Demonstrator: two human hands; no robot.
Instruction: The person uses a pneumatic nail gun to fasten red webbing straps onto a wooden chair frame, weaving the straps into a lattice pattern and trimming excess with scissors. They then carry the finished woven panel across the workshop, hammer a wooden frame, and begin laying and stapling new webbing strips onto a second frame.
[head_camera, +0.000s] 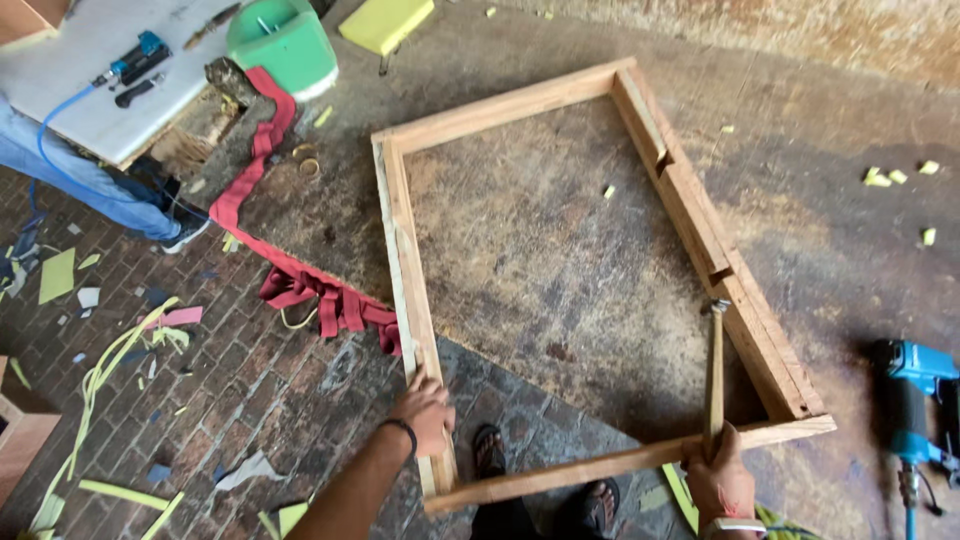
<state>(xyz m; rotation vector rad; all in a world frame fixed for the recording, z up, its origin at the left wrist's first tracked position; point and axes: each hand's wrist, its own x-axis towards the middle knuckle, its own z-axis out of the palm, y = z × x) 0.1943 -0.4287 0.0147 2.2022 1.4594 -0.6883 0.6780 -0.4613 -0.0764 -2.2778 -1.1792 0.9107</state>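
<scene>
A rectangular wooden frame (405, 240) lies on a worn workbench (560, 250), its near corner hanging past the bench edge. My left hand (425, 412) grips the frame's left rail close to that near corner. My right hand (718, 478) holds a wooden-handled hammer (714, 385) upright, its metal head touching or just beside the inner face of the frame's right rail. The hand itself rests at the frame's near rail. My sandalled feet show below the frame.
A blue power tool (915, 395) lies at the bench's right edge. A red strap (265, 160) trails off the left side. A green container (283, 42), yellow foam block (385, 22), and another person's legs (90, 185) by a white table are at the back left.
</scene>
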